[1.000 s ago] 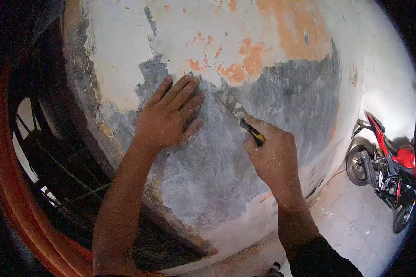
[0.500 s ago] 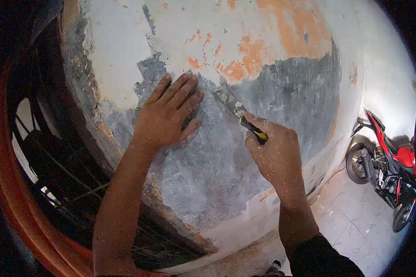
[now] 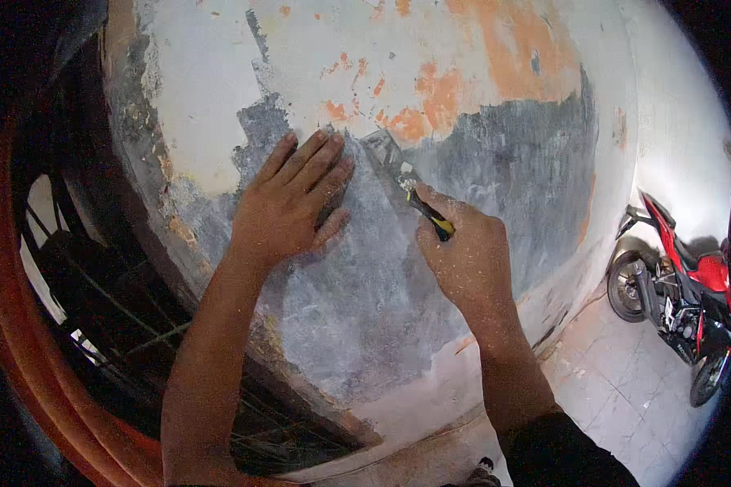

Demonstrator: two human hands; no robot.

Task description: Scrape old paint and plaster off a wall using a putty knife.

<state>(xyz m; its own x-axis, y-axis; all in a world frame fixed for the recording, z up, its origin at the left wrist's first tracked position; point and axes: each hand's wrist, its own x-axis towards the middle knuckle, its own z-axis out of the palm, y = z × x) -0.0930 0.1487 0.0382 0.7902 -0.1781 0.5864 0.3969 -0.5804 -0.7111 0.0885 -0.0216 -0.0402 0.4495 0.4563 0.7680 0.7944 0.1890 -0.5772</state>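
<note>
My left hand (image 3: 292, 203) lies against the wall (image 3: 357, 316) with its fingers stretched out, on grey patchy surface just below the white paint. To its right, my right hand (image 3: 463, 252) is closed on the black-and-yellow handle of a metal scraper (image 3: 398, 169). The scraper's blade, flecked with white, points up and left to the edge between grey surface and white paint, near orange patches (image 3: 439, 97).
A dark opening with bars (image 3: 105, 284) and an orange-red fabric (image 3: 16, 325) curve along the left. At the right, a red and black motorcycle (image 3: 711, 274) stands on a pale tiled floor (image 3: 609, 390) beside a white wall.
My right hand and the scraper have moved up and to the left, closer to my left hand. My left hand has barely moved.
</note>
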